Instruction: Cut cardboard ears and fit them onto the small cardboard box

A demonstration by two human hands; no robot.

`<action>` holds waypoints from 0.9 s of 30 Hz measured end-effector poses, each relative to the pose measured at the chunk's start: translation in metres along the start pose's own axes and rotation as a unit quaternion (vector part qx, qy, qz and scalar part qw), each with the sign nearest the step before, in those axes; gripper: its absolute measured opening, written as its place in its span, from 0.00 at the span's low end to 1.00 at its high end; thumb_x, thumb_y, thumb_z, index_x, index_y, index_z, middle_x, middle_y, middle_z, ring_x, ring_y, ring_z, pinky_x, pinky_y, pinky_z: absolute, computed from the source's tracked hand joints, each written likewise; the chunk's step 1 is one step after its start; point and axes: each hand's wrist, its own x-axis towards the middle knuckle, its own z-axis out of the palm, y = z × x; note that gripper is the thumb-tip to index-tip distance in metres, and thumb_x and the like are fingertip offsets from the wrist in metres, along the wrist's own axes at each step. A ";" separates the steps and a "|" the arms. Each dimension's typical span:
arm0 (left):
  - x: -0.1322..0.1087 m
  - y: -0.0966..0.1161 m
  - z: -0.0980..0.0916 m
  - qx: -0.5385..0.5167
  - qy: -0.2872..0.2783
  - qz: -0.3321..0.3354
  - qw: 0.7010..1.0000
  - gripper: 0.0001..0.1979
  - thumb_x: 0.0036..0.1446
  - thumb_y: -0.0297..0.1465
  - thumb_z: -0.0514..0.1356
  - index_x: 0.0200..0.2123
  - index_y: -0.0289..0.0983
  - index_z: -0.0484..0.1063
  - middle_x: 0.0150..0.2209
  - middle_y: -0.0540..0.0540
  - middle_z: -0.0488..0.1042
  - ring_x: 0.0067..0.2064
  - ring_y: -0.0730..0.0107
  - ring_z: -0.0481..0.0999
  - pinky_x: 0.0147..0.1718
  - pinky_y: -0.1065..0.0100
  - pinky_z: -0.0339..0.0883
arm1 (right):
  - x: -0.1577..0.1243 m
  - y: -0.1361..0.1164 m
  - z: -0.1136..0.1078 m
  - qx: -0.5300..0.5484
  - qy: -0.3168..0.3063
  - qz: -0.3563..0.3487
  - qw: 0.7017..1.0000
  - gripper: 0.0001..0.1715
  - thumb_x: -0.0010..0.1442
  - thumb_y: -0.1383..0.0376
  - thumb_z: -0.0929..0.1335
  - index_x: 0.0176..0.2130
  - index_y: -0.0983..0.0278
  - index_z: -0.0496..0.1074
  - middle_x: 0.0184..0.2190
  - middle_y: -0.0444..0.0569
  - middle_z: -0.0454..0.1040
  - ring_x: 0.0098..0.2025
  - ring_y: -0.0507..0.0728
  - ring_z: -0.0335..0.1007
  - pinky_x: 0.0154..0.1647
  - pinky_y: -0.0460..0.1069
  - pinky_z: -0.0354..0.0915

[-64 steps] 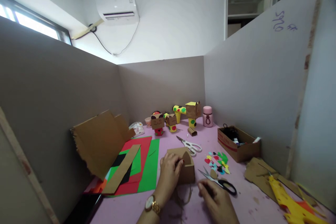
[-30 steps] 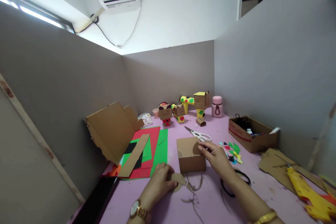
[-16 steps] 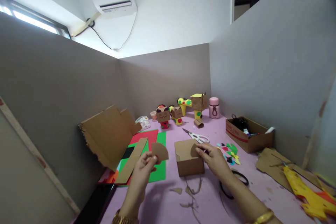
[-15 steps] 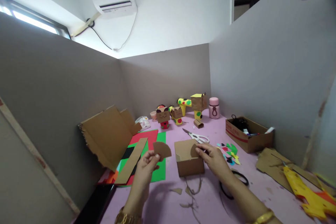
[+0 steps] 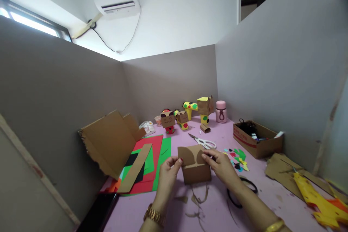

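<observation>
A small brown cardboard box (image 5: 197, 174) sits on the purple tabletop in front of me. My left hand (image 5: 169, 171) pinches a fan-shaped cardboard piece (image 5: 187, 156) between thumb and fingers, over the box's left part. Between the fingertips of my right hand (image 5: 217, 163) is a second cardboard piece (image 5: 200, 156), mostly hidden by the fingers, at the box's right side. Both pieces overlap the top of the box in view; whether they touch it I cannot tell. Just behind the box lie white-handled scissors (image 5: 205, 142).
Colored paper sheets (image 5: 160, 168) and a leaning cardboard sheet (image 5: 108, 141) are on the left. Decorated cardboard figures (image 5: 168, 121) and a pink bottle (image 5: 221, 111) stand behind. On the right are an open box (image 5: 250, 145), a black tape ring (image 5: 254, 188) and a yellow glue gun (image 5: 310, 195).
My left hand has moved right with its fan-shaped piece, from beside the box to over its left part. My right hand stays nearly where it was.
</observation>
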 end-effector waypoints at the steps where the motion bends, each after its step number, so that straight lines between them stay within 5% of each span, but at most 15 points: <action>1: -0.001 -0.001 0.000 0.008 -0.002 0.000 1.000 0.10 0.47 0.36 0.62 0.26 0.34 0.73 0.28 0.47 0.77 0.34 0.64 0.73 0.36 0.67 0.64 | 0.000 0.000 0.000 0.000 -0.001 -0.001 1.000 0.16 0.55 0.60 0.64 0.37 0.65 0.78 0.35 0.54 0.79 0.38 0.61 0.73 0.39 0.53 0.66; 11: -0.006 0.003 0.000 0.045 -0.031 0.009 0.998 0.11 0.50 0.38 0.59 0.30 0.34 0.73 0.30 0.45 0.77 0.37 0.60 0.73 0.39 0.65 0.64 | 0.001 0.003 0.002 0.002 0.001 -0.003 1.000 0.14 0.55 0.61 0.65 0.36 0.63 0.78 0.34 0.53 0.80 0.36 0.61 0.73 0.37 0.53 0.67; 27: -0.009 0.005 0.003 0.029 0.002 0.002 1.000 0.11 0.45 0.38 0.63 0.28 0.34 0.74 0.28 0.45 0.76 0.36 0.59 0.72 0.37 0.65 0.64 | 0.000 0.002 0.001 0.017 -0.003 0.008 1.000 0.16 0.54 0.61 0.65 0.39 0.66 0.77 0.39 0.56 0.79 0.42 0.63 0.72 0.43 0.55 0.64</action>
